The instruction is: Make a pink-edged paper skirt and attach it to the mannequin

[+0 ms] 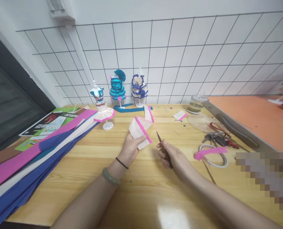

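Between the thumb and fingers of my left hand (131, 146) is a white crepe paper strip (137, 128) with a pink edge. The strip folds over and trails away to the back on the table. My right hand (171, 154) is closed around dark scissors (164, 148), their blades together and pointing up and left; the handles are mostly covered by my fingers. A small gap separates the scissors' tip from the paper. Left of the strip stands a white mini dress form (104, 111) with a pink-edged paper skirt.
Two decorated dress forms, one teal (117, 87) and one white and purple (139, 87), stand by the tiled wall. Long crepe paper sheets (48, 143) cover the left side. To the right lie a paper scrap (179, 115), a glass jar (195, 104), keys (218, 139) and a tape roll (223, 160).
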Demonstrator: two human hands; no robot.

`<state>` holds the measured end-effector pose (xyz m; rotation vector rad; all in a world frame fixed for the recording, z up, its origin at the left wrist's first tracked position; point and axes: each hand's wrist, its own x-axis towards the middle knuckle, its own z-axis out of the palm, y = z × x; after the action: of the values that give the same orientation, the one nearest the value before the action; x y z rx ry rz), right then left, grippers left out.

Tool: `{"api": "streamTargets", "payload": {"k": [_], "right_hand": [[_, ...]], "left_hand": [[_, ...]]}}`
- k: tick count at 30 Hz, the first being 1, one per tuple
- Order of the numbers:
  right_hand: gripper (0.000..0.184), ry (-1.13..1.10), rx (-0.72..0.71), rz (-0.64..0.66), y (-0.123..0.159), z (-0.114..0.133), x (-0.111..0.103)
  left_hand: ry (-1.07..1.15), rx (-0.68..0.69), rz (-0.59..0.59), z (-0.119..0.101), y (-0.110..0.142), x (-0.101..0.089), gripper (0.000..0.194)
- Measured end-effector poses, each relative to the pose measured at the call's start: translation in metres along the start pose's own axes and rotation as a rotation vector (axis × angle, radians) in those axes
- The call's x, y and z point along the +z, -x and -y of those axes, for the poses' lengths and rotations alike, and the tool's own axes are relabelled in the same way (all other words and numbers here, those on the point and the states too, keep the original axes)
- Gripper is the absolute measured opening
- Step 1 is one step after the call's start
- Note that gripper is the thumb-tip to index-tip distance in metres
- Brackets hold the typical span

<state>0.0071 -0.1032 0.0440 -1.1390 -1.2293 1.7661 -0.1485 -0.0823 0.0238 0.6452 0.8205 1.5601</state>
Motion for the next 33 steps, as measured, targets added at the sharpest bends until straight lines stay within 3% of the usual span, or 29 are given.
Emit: {"api": "streamTargets", "payload": {"k": [5, 9, 12, 18, 33], "right_hand": [[0.046, 0.010, -0.061, -0.088, -0.010, -0.024, 0.008], [0.044, -0.042, -0.063, -0.032, -0.016, -0.033, 0.000], [0.042, -0.032, -0.087, 0.041, -0.016, -0.034, -0.005], [0.042, -0.050, -0.006, 0.107, -0.014, -0.032, -0.009], [0.041, -0.144, 0.058, 0.094, -0.013, -0.030, -0.009]], "left_hand": [[-0.045, 0.015, -0.008, 0.003, 0.002, 0.001, 0.047], [-0.051, 0.021, 0.003, 0.005, 0.002, 0.001, 0.046], [-0.046, 0.035, 0.012, 0.005, 0.003, 0.001, 0.045], [-0.085, 0.043, 0.027, 0.003, 0.009, 0.007, 0.043], [-0.121, -0.004, -0.004, 0.009, 0.012, 0.007, 0.039]]}}
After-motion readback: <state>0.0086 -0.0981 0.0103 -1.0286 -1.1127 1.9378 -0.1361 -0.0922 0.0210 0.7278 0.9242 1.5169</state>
